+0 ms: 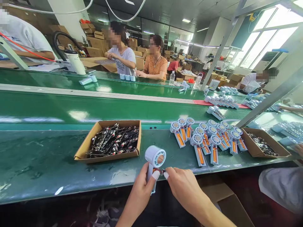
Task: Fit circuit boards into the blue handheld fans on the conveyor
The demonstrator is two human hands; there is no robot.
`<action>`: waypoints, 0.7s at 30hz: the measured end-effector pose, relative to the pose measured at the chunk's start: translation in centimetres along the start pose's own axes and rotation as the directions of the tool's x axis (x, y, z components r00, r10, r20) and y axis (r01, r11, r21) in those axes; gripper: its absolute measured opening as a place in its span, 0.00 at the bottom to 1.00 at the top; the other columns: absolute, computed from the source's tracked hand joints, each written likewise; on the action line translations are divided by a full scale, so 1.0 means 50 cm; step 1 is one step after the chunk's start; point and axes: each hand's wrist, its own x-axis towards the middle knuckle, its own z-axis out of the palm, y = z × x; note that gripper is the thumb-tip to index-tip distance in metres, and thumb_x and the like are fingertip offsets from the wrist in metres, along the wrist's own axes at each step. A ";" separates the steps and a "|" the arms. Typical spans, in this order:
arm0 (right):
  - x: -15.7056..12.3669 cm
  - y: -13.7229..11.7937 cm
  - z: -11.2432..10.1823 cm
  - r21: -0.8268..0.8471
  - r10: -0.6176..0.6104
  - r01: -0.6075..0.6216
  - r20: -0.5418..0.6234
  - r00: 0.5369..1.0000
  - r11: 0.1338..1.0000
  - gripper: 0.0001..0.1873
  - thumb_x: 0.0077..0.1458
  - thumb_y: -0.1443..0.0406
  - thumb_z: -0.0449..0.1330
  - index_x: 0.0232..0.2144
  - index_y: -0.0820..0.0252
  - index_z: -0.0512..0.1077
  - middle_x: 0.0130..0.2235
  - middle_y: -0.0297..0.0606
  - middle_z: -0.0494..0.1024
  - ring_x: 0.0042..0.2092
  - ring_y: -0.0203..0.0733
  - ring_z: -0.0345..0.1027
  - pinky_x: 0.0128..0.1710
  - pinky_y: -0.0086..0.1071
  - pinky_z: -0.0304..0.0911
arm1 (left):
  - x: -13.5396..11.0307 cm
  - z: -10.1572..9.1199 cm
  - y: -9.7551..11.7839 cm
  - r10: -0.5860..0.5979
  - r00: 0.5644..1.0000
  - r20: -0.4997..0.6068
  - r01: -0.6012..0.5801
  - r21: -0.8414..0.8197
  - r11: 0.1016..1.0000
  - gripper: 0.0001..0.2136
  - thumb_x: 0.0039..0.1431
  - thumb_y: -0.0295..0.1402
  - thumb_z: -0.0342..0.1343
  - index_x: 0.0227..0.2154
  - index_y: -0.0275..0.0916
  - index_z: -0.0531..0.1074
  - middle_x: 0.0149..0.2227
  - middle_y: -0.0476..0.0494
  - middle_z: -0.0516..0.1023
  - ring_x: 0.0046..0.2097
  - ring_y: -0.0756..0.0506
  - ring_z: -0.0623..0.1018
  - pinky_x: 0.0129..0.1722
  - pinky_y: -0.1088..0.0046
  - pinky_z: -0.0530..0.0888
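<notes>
My left hand (pixel 142 186) grips the handle of a light-blue handheld fan (pixel 155 156), its round head tilted upward over the table's front edge. White covers sit on my thumb tips. Close beside it, my right hand (pixel 182 184) pinches at small red and dark wires (pixel 161 171) coming from the fan's open handle. Just behind and left of my hands, a cardboard box (pixel 79 154) holds many black circuit boards (pixel 115 138). To the right lie several similar fans (pixel 199 149) with orange strips showing in their open handles.
A second cardboard box (pixel 254 149) with small parts stands at the right. Behind runs a green conveyor belt (pixel 118 108). A slanted metal post (pixel 260 104) rises at right. Several people work across the belt, near a white tumbler (pixel 77 63) and a water bottle (pixel 172 78).
</notes>
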 end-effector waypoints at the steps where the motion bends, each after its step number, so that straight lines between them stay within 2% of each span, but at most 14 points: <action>1: -0.001 -0.001 -0.014 -0.022 -0.048 0.049 0.056 0.997 0.999 0.07 0.61 0.72 0.57 0.32 0.60 0.73 0.28 0.38 0.80 0.27 0.42 0.74 0.24 0.29 0.52 | -0.002 0.002 0.000 -0.006 1.000 -0.014 0.006 -0.014 1.000 0.26 0.53 0.50 0.61 0.51 0.39 0.74 0.38 0.42 0.81 0.43 0.38 0.78 0.42 0.66 0.75; 3: 0.003 0.001 -0.036 0.065 -0.166 0.158 0.134 0.977 0.985 0.07 0.61 0.65 0.62 0.30 0.60 0.72 0.27 0.37 0.79 0.26 0.42 0.73 0.24 0.29 0.52 | -0.008 0.008 0.000 -0.034 0.999 -0.038 0.032 -0.046 0.998 0.27 0.53 0.50 0.62 0.52 0.38 0.74 0.38 0.41 0.81 0.42 0.38 0.79 0.42 0.67 0.74; 5: 0.014 0.007 -0.044 0.296 -0.291 0.233 0.169 0.942 0.926 0.11 0.60 0.62 0.63 0.27 0.59 0.71 0.25 0.34 0.78 0.26 0.39 0.72 0.25 0.28 0.53 | -0.015 0.014 0.003 -0.080 0.994 -0.072 0.072 -0.109 0.991 0.26 0.53 0.49 0.61 0.52 0.39 0.74 0.38 0.43 0.81 0.42 0.40 0.79 0.43 0.68 0.74; 6: 0.020 0.011 -0.039 0.446 -0.336 0.229 0.176 0.925 0.865 0.13 0.61 0.62 0.62 0.25 0.60 0.70 0.24 0.33 0.76 0.25 0.37 0.70 0.26 0.26 0.54 | -0.018 0.017 0.006 -0.106 0.991 -0.085 0.093 -0.149 0.984 0.25 0.54 0.47 0.61 0.51 0.40 0.75 0.38 0.44 0.81 0.42 0.40 0.79 0.43 0.69 0.74; 8: 0.033 0.015 -0.014 0.742 -0.364 0.097 0.206 0.908 0.663 0.17 0.63 0.60 0.59 0.22 0.60 0.69 0.22 0.31 0.74 0.23 0.33 0.67 0.25 0.24 0.57 | -0.020 0.021 0.012 -0.147 0.986 -0.077 0.126 -0.224 0.966 0.20 0.54 0.45 0.59 0.47 0.40 0.77 0.37 0.46 0.81 0.39 0.42 0.79 0.39 0.70 0.74; 10: 0.039 0.012 0.026 0.912 -0.343 -0.141 0.283 0.896 0.385 0.23 0.62 0.52 0.59 0.22 0.61 0.70 0.19 0.30 0.71 0.19 0.30 0.63 0.21 0.23 0.58 | -0.018 0.021 0.014 -0.160 0.987 -0.032 0.145 -0.274 0.951 0.18 0.54 0.43 0.59 0.44 0.39 0.78 0.35 0.46 0.81 0.34 0.43 0.79 0.33 0.71 0.74; 12: 0.040 0.003 0.068 0.941 -0.320 -0.308 0.337 0.885 0.138 0.29 0.57 0.43 0.60 0.21 0.62 0.70 0.17 0.29 0.68 0.15 0.29 0.59 0.15 0.22 0.55 | -0.014 0.017 0.013 -0.159 0.987 0.012 0.155 -0.317 0.936 0.17 0.54 0.43 0.59 0.43 0.38 0.79 0.34 0.45 0.81 0.31 0.44 0.78 0.29 0.72 0.73; 14: 0.036 -0.009 0.098 0.938 -0.274 -0.346 0.326 0.904 -0.026 0.33 0.54 0.38 0.60 0.19 0.62 0.69 0.14 0.29 0.66 0.12 0.29 0.55 0.12 0.22 0.52 | -0.013 0.012 0.010 -0.156 0.986 0.056 0.166 -0.367 0.915 0.19 0.54 0.45 0.59 0.43 0.38 0.79 0.35 0.43 0.81 0.33 0.42 0.79 0.31 0.70 0.75; 15: 0.033 -0.014 0.107 0.939 -0.239 -0.335 0.308 0.921 -0.078 0.34 0.53 0.37 0.59 0.18 0.61 0.68 0.13 0.28 0.65 0.11 0.29 0.54 0.11 0.22 0.50 | -0.014 0.009 0.008 -0.154 0.985 0.072 0.170 -0.390 0.905 0.20 0.55 0.46 0.59 0.44 0.37 0.79 0.36 0.42 0.81 0.35 0.41 0.80 0.33 0.69 0.75; 17: 0.028 -0.021 0.113 0.951 -0.171 -0.286 0.264 0.949 -0.119 0.36 0.55 0.36 0.57 0.16 0.60 0.66 0.12 0.28 0.64 0.11 0.28 0.52 0.10 0.22 0.48 | -0.018 0.008 0.008 -0.147 0.987 0.068 0.162 -0.417 0.895 0.22 0.56 0.47 0.59 0.46 0.37 0.78 0.38 0.41 0.82 0.41 0.39 0.80 0.40 0.67 0.76; 21: 0.021 -0.022 0.100 0.970 -0.088 -0.230 0.223 0.971 -0.082 0.37 0.59 0.37 0.53 0.14 0.59 0.62 0.10 0.28 0.62 0.10 0.26 0.48 0.11 0.22 0.46 | -0.030 0.017 0.011 -0.093 0.996 0.018 0.094 -0.335 0.938 0.23 0.54 0.47 0.63 0.50 0.41 0.77 0.41 0.43 0.82 0.48 0.38 0.78 0.48 0.68 0.74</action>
